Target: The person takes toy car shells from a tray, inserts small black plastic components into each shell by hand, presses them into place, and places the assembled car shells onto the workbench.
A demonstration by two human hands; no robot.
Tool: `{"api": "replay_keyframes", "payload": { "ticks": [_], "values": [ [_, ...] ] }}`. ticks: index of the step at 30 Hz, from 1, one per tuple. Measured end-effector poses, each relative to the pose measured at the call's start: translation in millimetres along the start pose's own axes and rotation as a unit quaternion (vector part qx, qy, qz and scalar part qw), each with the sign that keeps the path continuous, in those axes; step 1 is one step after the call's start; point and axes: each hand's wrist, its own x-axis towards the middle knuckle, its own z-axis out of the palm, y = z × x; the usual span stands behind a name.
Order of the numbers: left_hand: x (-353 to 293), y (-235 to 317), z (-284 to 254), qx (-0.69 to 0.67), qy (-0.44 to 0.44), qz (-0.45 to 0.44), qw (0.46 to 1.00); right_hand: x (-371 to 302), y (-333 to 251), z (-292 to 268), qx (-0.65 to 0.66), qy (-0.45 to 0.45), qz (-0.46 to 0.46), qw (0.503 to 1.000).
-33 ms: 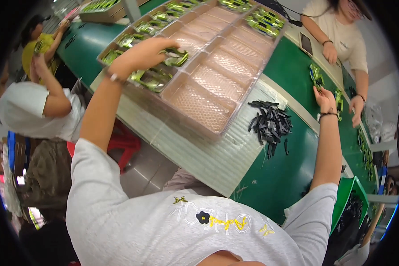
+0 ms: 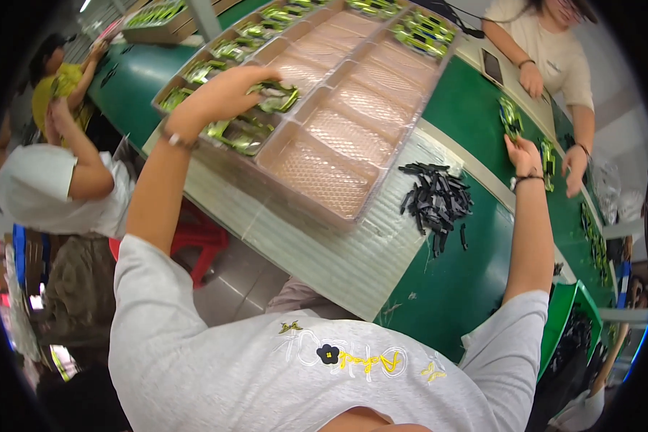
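My left hand [image 2: 227, 97] reaches over a divided clear plastic tray [image 2: 284, 173], its fingers bent down on a shiny lime-green part [image 2: 277, 99] in one of the left compartments. The thumb is mostly hidden. Just nearer lies another green part [image 2: 236, 137] in its own compartment. Out to the right, my right hand [image 2: 524, 156] holds the near end of a similar green part [image 2: 510, 117] between its fingers, over the green work surface. What these parts belong to, I cannot make out.
A heap of small black plastic pieces [image 2: 436, 198] lies right of the tray. Across the bench a co-worker's hand [image 2: 574, 167] is close to my right hand, beside another green part [image 2: 548, 162]. A phone [image 2: 492, 66] lies beyond. A green bin [image 2: 570, 324] stands at lower right.
The view has shifted slightly. Both hands stay at nearly the same places, each still at its green part; the co-worker's lower hand has barely moved.
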Motion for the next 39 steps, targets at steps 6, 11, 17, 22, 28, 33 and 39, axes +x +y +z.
{"api": "replay_keyframes", "payload": {
  "ticks": [6,11,17,22,28,33,39],
  "values": [
    [-15.3,-3.0,-14.4,-0.003,-0.121,-0.005,0.993,-56.5,34.9,38.2,-0.074,0.046,-0.019,0.996],
    [-14.5,-9.3,-20.7,-0.073,-0.082,-0.089,0.99,-163.0,-11.3,5.7,-0.211,-0.082,-0.086,0.97],
    [-15.1,29.7,-44.5,-0.416,0.284,-0.159,0.849,-295.5,-45.8,-72.3,-0.54,-0.149,-0.384,0.734],
    [-6.3,112.7,-39.0,-0.784,-0.053,0.129,0.605,-326.1,-30.2,-106.5,-0.801,-0.059,-0.369,0.468],
    [38.0,228.0,46.7,-0.86,-0.113,-0.01,0.498,-285.3,-17.0,-120.3,-0.851,-0.079,-0.371,0.362],
    [53.0,261.1,65.0,-0.841,-0.126,-0.044,0.525,-307.5,-12.8,-108.3,-0.824,-0.176,-0.344,0.414],
    [49.6,252.3,106.9,-0.887,-0.133,-0.083,0.435,-296.1,-32.4,-97.6,-0.766,-0.055,-0.383,0.513]
  ]
}}
